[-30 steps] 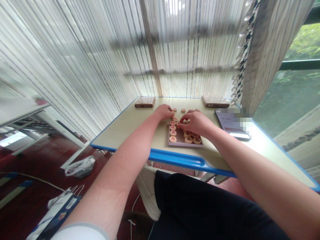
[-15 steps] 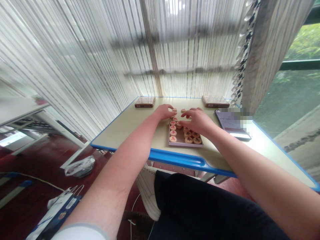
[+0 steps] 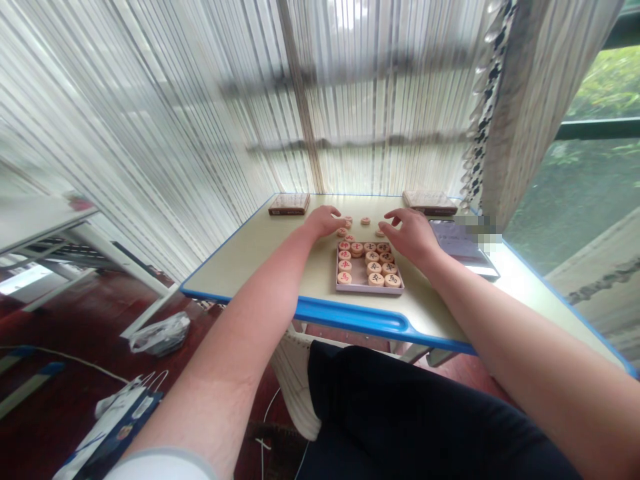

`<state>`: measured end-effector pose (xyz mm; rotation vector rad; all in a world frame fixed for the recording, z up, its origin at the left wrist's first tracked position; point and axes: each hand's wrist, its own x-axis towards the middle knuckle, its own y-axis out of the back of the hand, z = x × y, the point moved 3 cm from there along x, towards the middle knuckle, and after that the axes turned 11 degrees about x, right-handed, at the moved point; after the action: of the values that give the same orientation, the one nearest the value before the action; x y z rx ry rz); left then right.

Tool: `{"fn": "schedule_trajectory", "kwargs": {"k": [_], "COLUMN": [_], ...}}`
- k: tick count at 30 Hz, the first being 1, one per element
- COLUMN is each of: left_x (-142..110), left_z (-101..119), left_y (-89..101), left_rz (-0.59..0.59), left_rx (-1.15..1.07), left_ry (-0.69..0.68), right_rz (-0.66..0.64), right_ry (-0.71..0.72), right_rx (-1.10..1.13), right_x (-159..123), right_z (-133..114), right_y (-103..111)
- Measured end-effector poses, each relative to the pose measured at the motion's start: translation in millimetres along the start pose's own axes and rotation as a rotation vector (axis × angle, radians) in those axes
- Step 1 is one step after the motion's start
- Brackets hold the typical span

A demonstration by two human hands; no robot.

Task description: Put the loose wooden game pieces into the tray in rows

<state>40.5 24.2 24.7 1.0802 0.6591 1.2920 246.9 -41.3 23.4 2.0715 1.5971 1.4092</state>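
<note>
A shallow grey tray [image 3: 356, 284] lies near the desk's front edge and holds several round wooden chess pieces [image 3: 374, 267] with red or black characters. More loose pieces [image 3: 365, 221] lie on the desk just beyond it. My left hand [image 3: 325, 221] rests past the tray's far left corner, fingers curled over a loose piece there. My right hand [image 3: 410, 233] hovers beside the tray's far right corner, fingers spread, its fingertips close to a loose piece [image 3: 381, 233]. It holds nothing.
The beige desk [image 3: 270, 250] has a blue rim. Two flat boxes [image 3: 289, 203] [image 3: 429, 199] sit at its far corners, and a dark tablet [image 3: 463, 248] lies at the right. String curtains hang behind. Bags [image 3: 159, 333] lie on the red floor at the left.
My right hand lifted off the pieces in the tray and moved back and right, opening its fingers; the pieces it covered now show. My left hand hardly moved.
</note>
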Motion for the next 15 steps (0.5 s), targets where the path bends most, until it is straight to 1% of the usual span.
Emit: {"fn": "schedule_trajectory", "kwargs": {"k": [2,4,6,8,12,15], "left_x": [-1,-2,-4,-4,-4,-5], "left_z": [-1,-2,-1,1,1,3], "left_y": [2.6,2.6,1.5,0.4,-1.6,-3.1], "left_rz": [0.014,-0.043,-0.097,-0.109,-0.088,-0.138], "left_rx": [0.094,0.138,0.133,0.087,-0.078,-0.253], "left_ry": [0.015,0.011,-0.005,-0.032,-0.054,-0.040], "right_rz": [0.005,0.014,0.028,0.025,-0.004,-0.021], "right_ry": [-0.018,-0.025,-0.036,-0.046,-0.035,-0.009], "right_rx": [0.047,0.086,0.108,0.115,0.113,0.110], "right_x": [2,4,5,6,5,4], "right_z": [11,17,20,21,21,17], "right_y": [-1,-2,-2,-3,-4,-5]}}
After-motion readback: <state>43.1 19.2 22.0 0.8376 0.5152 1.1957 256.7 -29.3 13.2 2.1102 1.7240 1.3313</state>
